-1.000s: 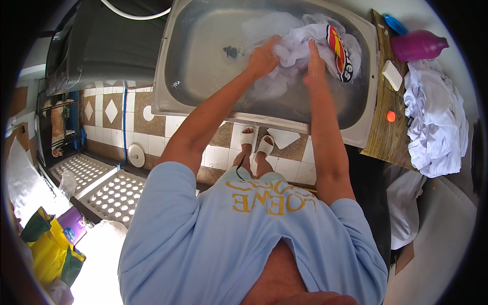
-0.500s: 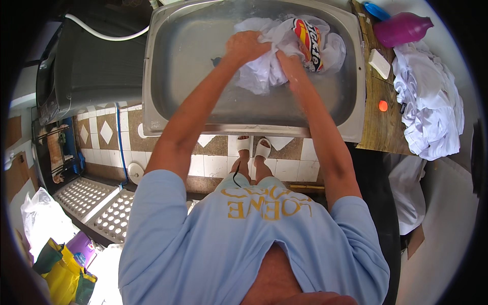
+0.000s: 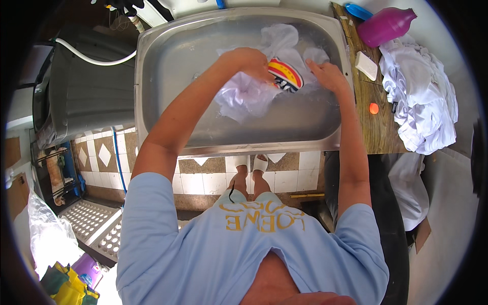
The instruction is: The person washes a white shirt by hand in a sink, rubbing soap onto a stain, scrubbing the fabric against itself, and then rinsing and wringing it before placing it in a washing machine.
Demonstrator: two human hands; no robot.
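Both hands work a wet white garment (image 3: 249, 94) with a red, yellow and dark print, lying in the water at the far right of the steel sink (image 3: 168, 61). The left hand (image 3: 249, 61) closes its grip on a bunch of cloth just left of the print; the right hand (image 3: 328, 76) presses down on the cloth just right of it, fingers partly curled. The garment's length runs left to right between them. A bar of soap (image 3: 366, 65) sits on the wooden counter (image 3: 378, 132) close by the right hand.

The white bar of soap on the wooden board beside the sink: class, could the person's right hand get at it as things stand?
Probably yes. The right hand rests on the wet garment at the sink's right side, and the bar of soap lies just beyond the rim with nothing between them.
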